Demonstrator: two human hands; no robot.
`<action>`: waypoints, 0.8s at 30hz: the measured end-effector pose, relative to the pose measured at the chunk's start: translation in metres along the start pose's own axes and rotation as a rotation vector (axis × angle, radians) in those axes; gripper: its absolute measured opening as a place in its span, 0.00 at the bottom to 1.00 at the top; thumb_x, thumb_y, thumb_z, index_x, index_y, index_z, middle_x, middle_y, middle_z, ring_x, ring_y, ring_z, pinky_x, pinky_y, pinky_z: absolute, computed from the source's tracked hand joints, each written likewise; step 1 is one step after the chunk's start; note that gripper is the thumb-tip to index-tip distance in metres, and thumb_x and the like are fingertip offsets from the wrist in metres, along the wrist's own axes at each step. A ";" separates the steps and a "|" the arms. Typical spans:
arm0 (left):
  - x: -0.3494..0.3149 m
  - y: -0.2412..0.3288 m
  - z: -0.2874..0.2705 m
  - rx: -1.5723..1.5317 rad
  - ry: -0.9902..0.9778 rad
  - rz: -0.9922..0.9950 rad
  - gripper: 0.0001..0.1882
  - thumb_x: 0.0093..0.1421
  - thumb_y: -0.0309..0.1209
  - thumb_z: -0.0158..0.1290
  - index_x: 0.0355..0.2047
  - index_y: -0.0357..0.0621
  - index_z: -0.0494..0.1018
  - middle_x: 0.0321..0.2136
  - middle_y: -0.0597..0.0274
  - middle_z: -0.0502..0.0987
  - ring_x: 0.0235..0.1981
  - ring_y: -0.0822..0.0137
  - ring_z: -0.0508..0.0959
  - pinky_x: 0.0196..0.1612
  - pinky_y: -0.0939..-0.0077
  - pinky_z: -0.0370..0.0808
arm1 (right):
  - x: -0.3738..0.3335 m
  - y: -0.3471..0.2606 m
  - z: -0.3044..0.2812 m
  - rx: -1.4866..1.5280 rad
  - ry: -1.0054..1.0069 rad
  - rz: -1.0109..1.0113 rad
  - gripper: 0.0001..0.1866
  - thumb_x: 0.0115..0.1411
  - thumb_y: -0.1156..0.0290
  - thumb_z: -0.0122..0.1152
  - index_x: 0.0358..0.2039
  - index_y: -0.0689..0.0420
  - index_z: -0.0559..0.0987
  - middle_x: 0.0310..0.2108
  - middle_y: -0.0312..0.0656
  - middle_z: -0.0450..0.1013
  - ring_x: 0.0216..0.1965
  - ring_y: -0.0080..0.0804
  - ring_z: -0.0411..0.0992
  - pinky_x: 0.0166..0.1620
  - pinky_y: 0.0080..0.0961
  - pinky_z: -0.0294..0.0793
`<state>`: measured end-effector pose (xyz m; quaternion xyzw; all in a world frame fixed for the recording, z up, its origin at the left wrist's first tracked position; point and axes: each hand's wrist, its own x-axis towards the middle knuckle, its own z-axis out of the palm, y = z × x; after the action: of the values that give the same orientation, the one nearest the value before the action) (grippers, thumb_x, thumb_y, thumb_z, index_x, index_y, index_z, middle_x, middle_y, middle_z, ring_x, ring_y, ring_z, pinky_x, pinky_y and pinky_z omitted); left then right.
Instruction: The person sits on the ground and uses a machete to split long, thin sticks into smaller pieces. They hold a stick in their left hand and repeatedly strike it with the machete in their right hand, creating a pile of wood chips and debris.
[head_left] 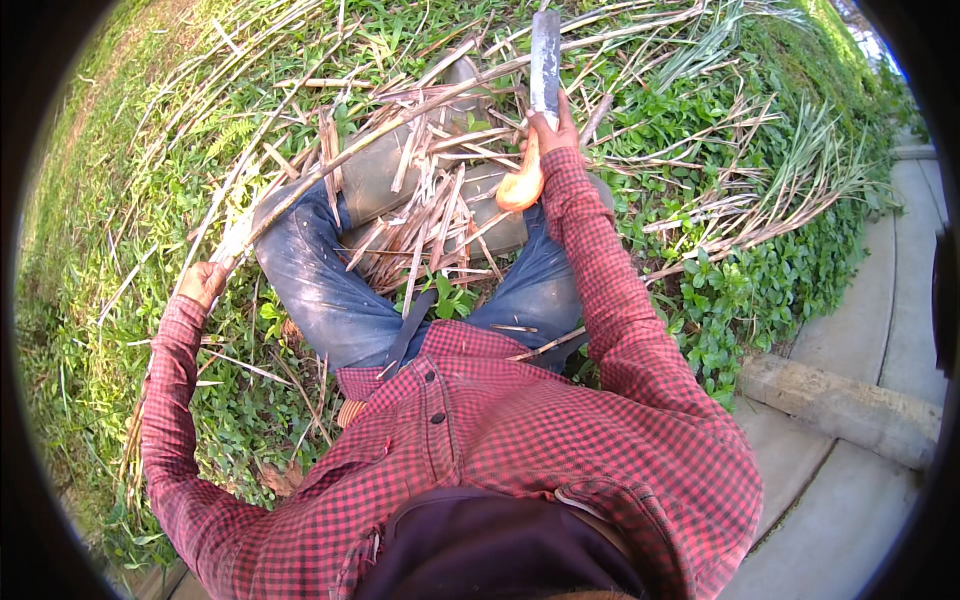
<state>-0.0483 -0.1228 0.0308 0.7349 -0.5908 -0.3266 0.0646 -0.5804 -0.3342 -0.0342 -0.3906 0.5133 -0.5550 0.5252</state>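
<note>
My left hand (pixel 203 283) is closed round the near end of a long dry stalk (pixel 372 143). From there the stalk slants up and to the right, across my left knee and boot. My right hand (pixel 553 132) grips a machete (pixel 545 62) with a broad grey blade and a curved orange-brown wooden handle, whose rounded butt shows below the fist. The blade points away from me and lies over the stalk in this view; whether they touch I cannot tell. Split stalk pieces (pixel 440 215) are heaped between and over my legs.
My bent legs in blue trousers (pixel 310 290) and muddy boots (pixel 385 175) rest on leafy grass. More stalks (pixel 740 225) and long green-grey leaves (pixel 815 160) lie at the right. Concrete slabs (pixel 840 520) with a raised crosspiece (pixel 835 405) stand at the lower right.
</note>
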 end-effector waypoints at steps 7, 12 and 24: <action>0.026 -0.033 0.006 -0.193 -0.256 -0.019 0.32 0.56 0.56 0.41 0.04 0.48 0.59 0.04 0.71 0.58 0.08 0.75 0.55 0.14 0.78 0.51 | -0.106 -0.003 0.039 -0.348 -0.600 -0.194 0.37 0.50 0.72 0.58 0.59 0.53 0.53 0.58 0.47 0.53 0.60 0.31 0.48 0.59 0.25 0.46; 0.025 -0.031 0.010 -0.217 -0.246 -0.015 0.32 0.57 0.56 0.41 0.03 0.49 0.57 0.04 0.72 0.57 0.07 0.76 0.54 0.13 0.79 0.49 | -0.062 -0.025 0.010 -0.056 -0.285 0.128 0.38 0.50 0.76 0.56 0.60 0.49 0.51 0.29 0.40 0.69 0.21 0.25 0.68 0.20 0.22 0.71; 0.018 -0.027 0.011 -0.242 -0.169 -0.007 0.28 0.56 0.48 0.48 0.06 0.50 0.54 0.06 0.77 0.53 0.10 0.80 0.49 0.14 0.79 0.45 | -0.148 -0.002 0.074 -0.184 -0.782 -0.052 0.34 0.52 0.72 0.57 0.58 0.56 0.55 0.58 0.48 0.53 0.59 0.33 0.50 0.60 0.25 0.46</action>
<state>-0.0300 -0.1280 0.0023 0.6937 -0.5479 -0.4563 0.1020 -0.4873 -0.2007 -0.0039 -0.6306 0.3122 -0.3291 0.6297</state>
